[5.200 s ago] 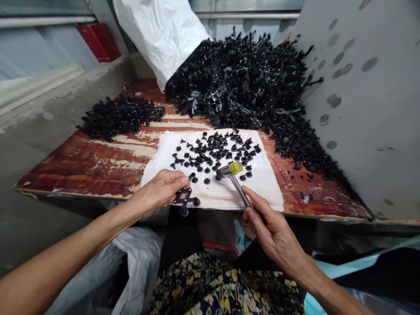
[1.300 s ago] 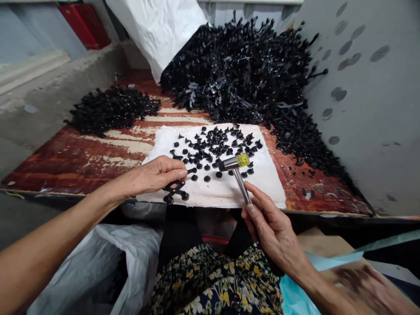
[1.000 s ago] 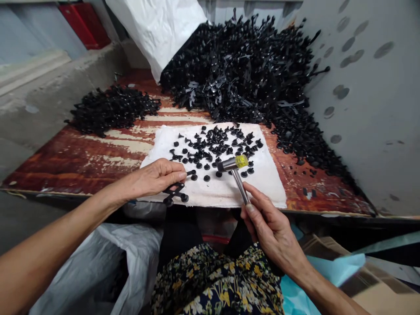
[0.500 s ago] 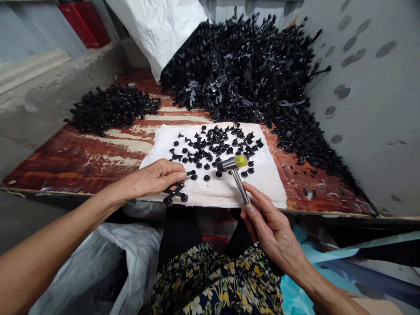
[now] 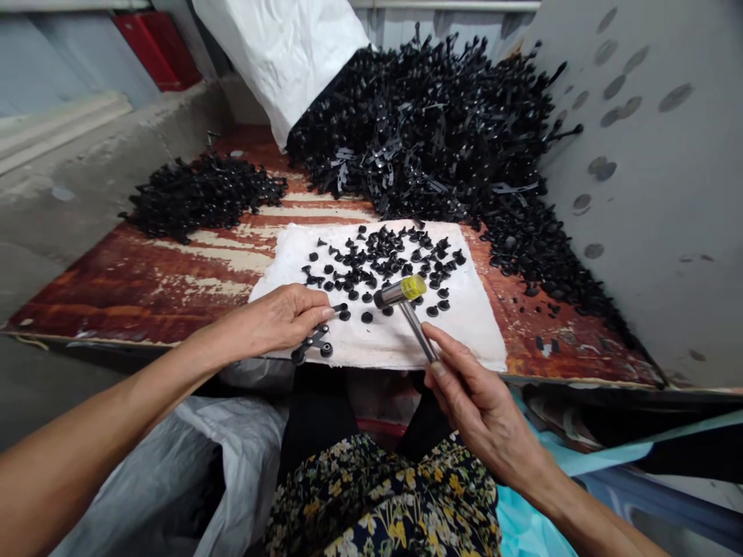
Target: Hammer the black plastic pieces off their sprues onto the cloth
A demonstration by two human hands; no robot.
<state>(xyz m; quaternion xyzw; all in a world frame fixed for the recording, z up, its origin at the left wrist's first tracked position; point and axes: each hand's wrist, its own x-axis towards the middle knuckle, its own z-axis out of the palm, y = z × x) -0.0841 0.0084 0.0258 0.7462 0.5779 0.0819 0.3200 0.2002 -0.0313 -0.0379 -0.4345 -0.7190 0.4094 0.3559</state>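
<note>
Head view: plastic runner (image 5: 313, 343) in left grip (image 5: 277, 319)

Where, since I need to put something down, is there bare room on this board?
The widest patch is the red-brown board left of the white cloth, in front of the smaller black pile. The cloth's lower right corner, beside the hammer, is also free. The back right is crowded: the big heap runs against the grey panel.

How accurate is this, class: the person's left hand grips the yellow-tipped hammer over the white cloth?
Not accurate: it is the right hand, not the left, that grips the yellow-tipped hammer over the white cloth, as the head view shows.
</note>
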